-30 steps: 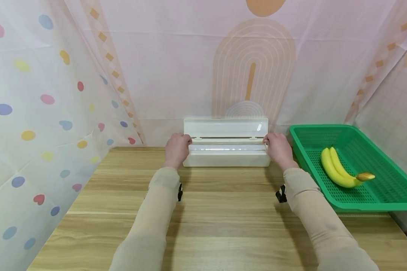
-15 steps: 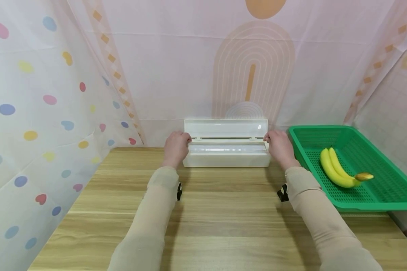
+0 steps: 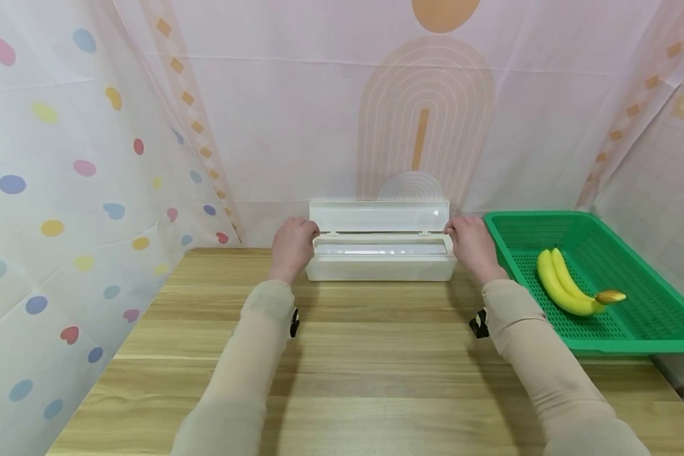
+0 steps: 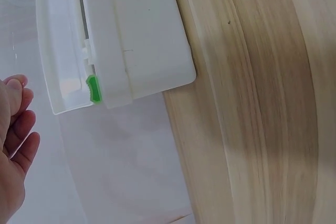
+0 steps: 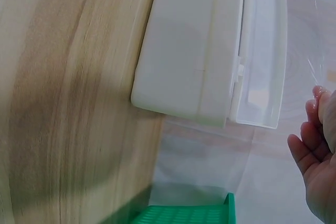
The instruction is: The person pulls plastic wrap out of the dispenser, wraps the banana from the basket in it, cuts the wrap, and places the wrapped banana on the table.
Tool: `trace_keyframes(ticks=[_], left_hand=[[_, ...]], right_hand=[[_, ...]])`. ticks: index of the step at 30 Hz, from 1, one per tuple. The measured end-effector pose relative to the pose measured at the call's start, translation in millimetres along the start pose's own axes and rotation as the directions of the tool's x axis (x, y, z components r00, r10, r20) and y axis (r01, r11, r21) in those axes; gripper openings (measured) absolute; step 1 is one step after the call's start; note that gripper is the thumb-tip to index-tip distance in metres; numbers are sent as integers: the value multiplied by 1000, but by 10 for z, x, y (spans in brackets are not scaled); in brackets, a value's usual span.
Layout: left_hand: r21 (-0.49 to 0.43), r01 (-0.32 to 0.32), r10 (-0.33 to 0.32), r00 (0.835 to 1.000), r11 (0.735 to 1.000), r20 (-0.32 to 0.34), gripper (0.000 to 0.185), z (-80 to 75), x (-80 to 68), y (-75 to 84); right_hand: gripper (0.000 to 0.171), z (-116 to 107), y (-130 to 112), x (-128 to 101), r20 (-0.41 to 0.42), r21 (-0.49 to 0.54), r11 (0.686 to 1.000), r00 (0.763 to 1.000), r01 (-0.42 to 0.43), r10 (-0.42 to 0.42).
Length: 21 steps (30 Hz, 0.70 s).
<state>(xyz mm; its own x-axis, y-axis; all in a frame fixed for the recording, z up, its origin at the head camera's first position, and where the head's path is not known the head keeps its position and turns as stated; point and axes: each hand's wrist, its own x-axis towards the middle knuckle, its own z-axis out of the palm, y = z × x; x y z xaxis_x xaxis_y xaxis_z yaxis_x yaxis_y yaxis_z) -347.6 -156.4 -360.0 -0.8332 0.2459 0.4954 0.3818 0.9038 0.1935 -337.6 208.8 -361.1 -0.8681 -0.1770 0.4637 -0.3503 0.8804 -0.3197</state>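
Flanking the dispenser (image 3: 380,253) at the table's (image 3: 376,367) back edge, my left hand (image 3: 292,246) and right hand (image 3: 472,246) hung loosely curled, pinching nothing; light, stiff, slick plastic, I judged, best gripped at its ends.

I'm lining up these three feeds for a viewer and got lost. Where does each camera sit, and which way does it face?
Head: worn on the head, facing forward and down over the wooden table; both sleeved forearms, left hand and right hand show.
Left wrist: on the left wrist, facing the white dispenser box's end; only fingertips show.
Right wrist: on the right wrist, facing the box's other end and the green basket's rim; only fingertips show.
Shared: all three show the box.
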Motion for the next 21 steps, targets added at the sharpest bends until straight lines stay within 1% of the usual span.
trace_keyframes(ticks=[5, 12, 21], left_hand=[[12, -37, 37, 999, 999, -18, 7, -19, 0, -22], [28, -55, 56, 998, 998, -29, 7, -43, 6, -29], [28, -106, 108, 990, 994, -90, 7, -99, -4, -11]], right_hand=[[13, -19, -3, 5, -3, 0, 1000, 1000, 10, -10], [12, -34, -4, -8, -21, 28, 1000, 1000, 8, -8], [10, -65, -24, -41, -71, 41, 998, 997, 39, -36]])
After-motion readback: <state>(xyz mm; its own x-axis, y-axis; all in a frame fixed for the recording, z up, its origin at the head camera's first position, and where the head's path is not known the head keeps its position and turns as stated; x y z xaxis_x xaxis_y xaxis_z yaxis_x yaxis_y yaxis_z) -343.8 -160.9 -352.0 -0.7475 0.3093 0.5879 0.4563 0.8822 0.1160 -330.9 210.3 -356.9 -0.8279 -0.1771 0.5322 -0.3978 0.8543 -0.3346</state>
